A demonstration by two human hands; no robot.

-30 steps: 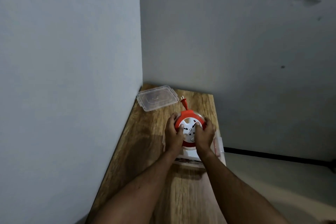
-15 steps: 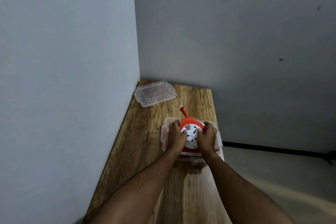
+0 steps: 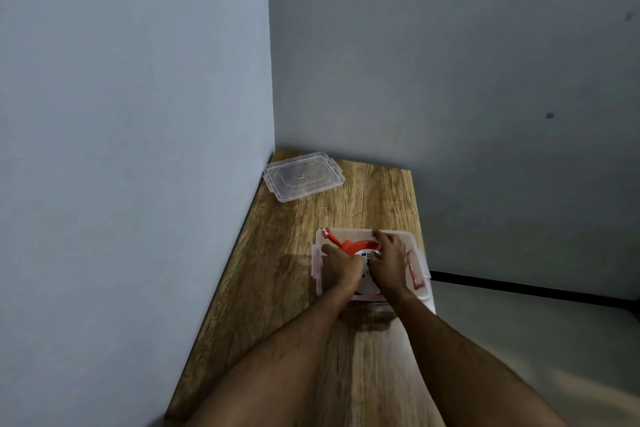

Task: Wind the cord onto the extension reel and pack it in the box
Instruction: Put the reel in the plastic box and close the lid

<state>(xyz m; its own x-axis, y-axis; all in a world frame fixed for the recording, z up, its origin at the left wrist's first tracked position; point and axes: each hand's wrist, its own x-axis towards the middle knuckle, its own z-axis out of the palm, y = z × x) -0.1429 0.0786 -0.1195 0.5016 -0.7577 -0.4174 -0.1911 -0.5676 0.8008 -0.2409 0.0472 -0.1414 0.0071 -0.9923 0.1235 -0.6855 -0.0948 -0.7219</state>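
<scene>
- Round orange-and-white plastic extension reel: inside clear plastic box, beneath both hands; face markings unreadable.
- Left hand, right hand: fingers curled on the reel.
- Clear rectangular lid: on wooden tabletop, well beyond the hands.

Table: I see a wooden top in the wall corner.
On it: clear box, clear lid apart.

A single wide-angle view is given from the head, looking forward and down into a room corner where two walls meet. The desk is seen lengthwise from its near end, with both forearms entering from the bottom edge and the hands reached at mid-frame. Straight edges are bent towards the frame borders, and floor is taken in at lower right.
</scene>
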